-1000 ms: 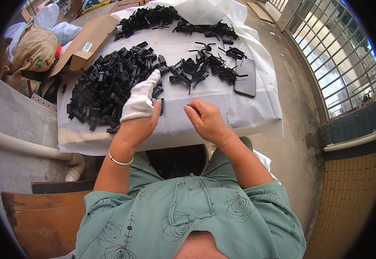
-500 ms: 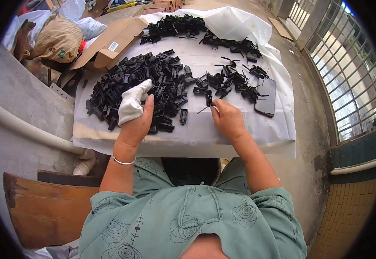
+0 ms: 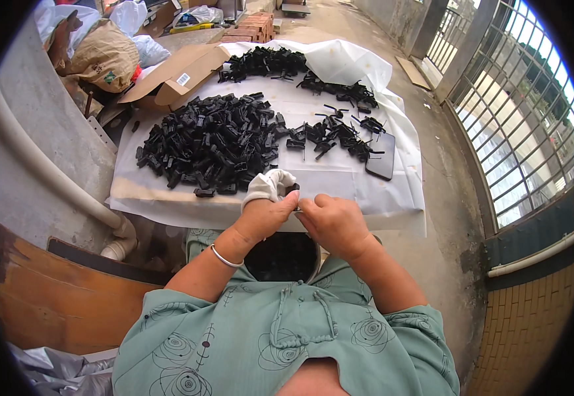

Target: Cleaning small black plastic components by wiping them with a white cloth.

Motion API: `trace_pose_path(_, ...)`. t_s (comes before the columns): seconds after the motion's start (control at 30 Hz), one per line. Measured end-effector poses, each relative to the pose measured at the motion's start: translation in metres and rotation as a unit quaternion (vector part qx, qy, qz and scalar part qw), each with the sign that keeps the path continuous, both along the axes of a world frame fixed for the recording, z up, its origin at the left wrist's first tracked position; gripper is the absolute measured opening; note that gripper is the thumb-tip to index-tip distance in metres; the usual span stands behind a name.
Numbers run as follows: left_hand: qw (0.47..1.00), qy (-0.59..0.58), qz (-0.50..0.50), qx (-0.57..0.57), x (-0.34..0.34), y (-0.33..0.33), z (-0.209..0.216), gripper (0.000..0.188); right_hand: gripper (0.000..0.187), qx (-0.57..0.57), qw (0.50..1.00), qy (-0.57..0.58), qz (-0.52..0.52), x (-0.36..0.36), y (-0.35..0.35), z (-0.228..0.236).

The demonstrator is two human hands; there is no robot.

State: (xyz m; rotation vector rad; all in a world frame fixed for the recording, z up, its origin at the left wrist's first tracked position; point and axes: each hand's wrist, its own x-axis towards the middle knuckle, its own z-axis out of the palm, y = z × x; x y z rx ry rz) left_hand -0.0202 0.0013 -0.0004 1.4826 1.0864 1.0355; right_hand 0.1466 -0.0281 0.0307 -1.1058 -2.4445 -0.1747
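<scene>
My left hand (image 3: 270, 201), its fingers in a white glove and its thumb bare, is closed round a small black plastic part (image 3: 292, 189) at the table's near edge. Against its thumb tip my right hand (image 3: 330, 221) is bare and pinched. A small pale bit shows at the right fingertips, too small to name. Beyond the left hand lies a big heap of black plastic parts (image 3: 208, 142). To its right is a looser group of black parts with thin prongs (image 3: 333, 136). Below both hands, between my knees, stands a dark bucket (image 3: 280, 257).
A white sheet (image 3: 340, 198) covers the table. At its right lies a phone (image 3: 381, 157); more black parts (image 3: 267, 63) line the far edge. An open cardboard box (image 3: 194, 66) and bags (image 3: 105, 56) sit at the far left. A barred window (image 3: 518, 105) is on the right.
My left hand has come from the heap toward me and now holds a black part. My right hand has drawn back from the loose parts to meet it. The view has tilted up slightly.
</scene>
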Motion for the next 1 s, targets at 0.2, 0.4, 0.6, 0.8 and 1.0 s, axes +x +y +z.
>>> trace_pose_path(0.2, 0.980, -0.121, -0.152, -0.041, -0.007, -0.030, 0.025, 0.030, 0.018, -0.117, 0.932, 0.329, 0.099, 0.007, -0.018, 0.006)
trace_pose_path(0.4, 0.987, -0.052, -0.128, 0.087, 0.001, -0.056, 0.035, 0.033, 0.014, -0.240, 0.849, 0.467, 0.056, 0.003, -0.030, 0.003)
trace_pose_path(0.6, 0.988, -0.117, -0.092, 0.030, -0.003, -0.066, 0.040, 0.032, 0.019, -0.197, 0.910, 0.362, 0.048, 0.005, -0.044, 0.009)
trace_pose_path(0.8, 0.988, -0.118, -0.093, 0.028, 0.000, -0.078, 0.043, 0.034, 0.021, -0.232, 0.915, 0.330, 0.019, 0.003, -0.055, 0.012)
trace_pose_path(1.0, 0.983, -0.141, -0.115, -0.002, -0.007, -0.085, 0.037, 0.032, 0.024, -0.242, 0.902, 0.356, 0.042, 0.001, -0.067, 0.011)
